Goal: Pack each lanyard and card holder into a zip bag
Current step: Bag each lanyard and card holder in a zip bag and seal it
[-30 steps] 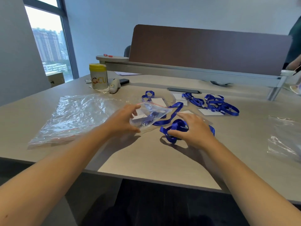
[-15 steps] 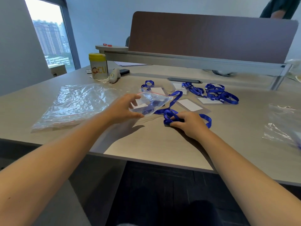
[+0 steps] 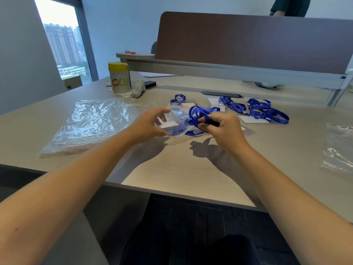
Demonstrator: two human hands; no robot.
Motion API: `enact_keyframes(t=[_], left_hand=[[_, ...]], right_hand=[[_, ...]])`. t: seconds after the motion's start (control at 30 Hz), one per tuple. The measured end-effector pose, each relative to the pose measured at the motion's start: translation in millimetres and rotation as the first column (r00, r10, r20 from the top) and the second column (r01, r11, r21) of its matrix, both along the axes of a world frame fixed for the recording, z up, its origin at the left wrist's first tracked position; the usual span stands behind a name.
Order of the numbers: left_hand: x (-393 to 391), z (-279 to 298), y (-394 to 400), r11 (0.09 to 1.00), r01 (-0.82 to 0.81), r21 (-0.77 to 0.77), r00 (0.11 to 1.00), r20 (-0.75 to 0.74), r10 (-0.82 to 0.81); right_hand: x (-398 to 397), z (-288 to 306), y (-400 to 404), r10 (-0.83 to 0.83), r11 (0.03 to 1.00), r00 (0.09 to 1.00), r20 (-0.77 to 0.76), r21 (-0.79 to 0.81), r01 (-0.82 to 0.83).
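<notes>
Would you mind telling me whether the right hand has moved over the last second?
Yes. The right hand has lifted its bunched blue lanyard off the desk, toward the zip bag.

blue lanyard (image 3: 200,113), clear zip bag (image 3: 176,121)

The desk (image 3: 172,169) looks like pale wood-grain laminate, matt and smooth. The small zip bag (image 3: 176,122) is thin clear plastic, glossy and crinkled, with a red line along its seal. The lanyard (image 3: 198,113) is blue woven cloth ribbon with a slight sheen. The large plastic sheet (image 3: 91,123) is clear, wrinkled film that catches bright glints. The spare lanyards (image 3: 263,111) are the same blue ribbon. The white cards (image 3: 252,119) look like matt paper. The divider (image 3: 248,39) has a dull brown surface over a brushed grey metal rail (image 3: 229,70). The canister (image 3: 119,77) looks like smooth plastic with a yellow lid.
</notes>
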State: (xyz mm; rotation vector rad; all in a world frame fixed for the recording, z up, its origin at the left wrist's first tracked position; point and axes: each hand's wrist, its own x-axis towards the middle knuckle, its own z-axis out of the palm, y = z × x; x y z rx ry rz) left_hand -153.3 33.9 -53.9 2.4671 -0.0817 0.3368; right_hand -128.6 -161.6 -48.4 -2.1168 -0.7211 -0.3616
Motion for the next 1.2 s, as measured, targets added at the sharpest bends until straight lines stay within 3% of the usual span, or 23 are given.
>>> enact_keyframes(t=[0.1,0.33,0.63,0.93,1.07,1.2], left_hand=[[3,-1,1,1.000,0.016,0.012,1.000,-0.002,-0.016],[7,4,5,0.996,0.085,0.016,0.996,-0.029,-0.084],[11,-3,18,0.992,0.101,0.070,0.995,-0.019,-0.100],[17,-5,16,0.997,0.069,0.043,0.997,-0.034,-0.067],[18,-4,14,0.998,0.060,0.027,0.997,-0.051,-0.058],[17,-3,12,0.998,0.058,0.031,0.997,-0.052,-0.056]], right_hand=[[0,6,12,0.030,0.999,0.999,0.021,0.030,-0.031],[19,-5,41,0.046,0.975,0.998,0.037,-0.219,-0.037],[34,-14,72,0.113,0.934,0.994,0.011,-0.343,-0.102],[24,-5,35,0.094,0.917,0.992,0.081,-0.395,-0.054],[20,-6,13,0.037,0.956,0.996,-0.075,-0.286,-0.058],[23,-12,-5,-0.024,0.870,0.974,-0.227,-0.485,-0.092]])
